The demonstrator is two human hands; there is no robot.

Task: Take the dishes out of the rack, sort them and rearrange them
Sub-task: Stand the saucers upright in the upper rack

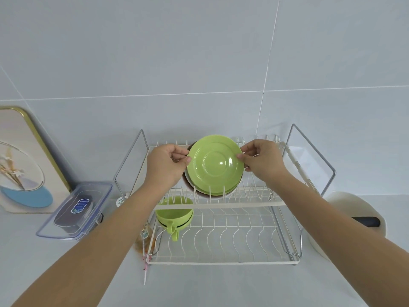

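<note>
Left hand point(164, 167) and right hand point(261, 159) pinch opposite rims of the green plate point(214, 165) standing in the rack's point(221, 205) upper tier; best lift straight up, clearing tines and plates behind.

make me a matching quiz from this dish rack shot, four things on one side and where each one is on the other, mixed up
Things:
1. round light green plate
2. stacked light green cups
3. clear plastic lidded box
4. gold-rimmed picture board

Places:
A. leaning against the wall at the far left
B. lower tier of the white wire dish rack, left end
C. upper tier, held at both edges by the left hand and right hand
D. on the counter left of the rack, in front of the board

Pairs: 1-C, 2-B, 3-D, 4-A
</note>
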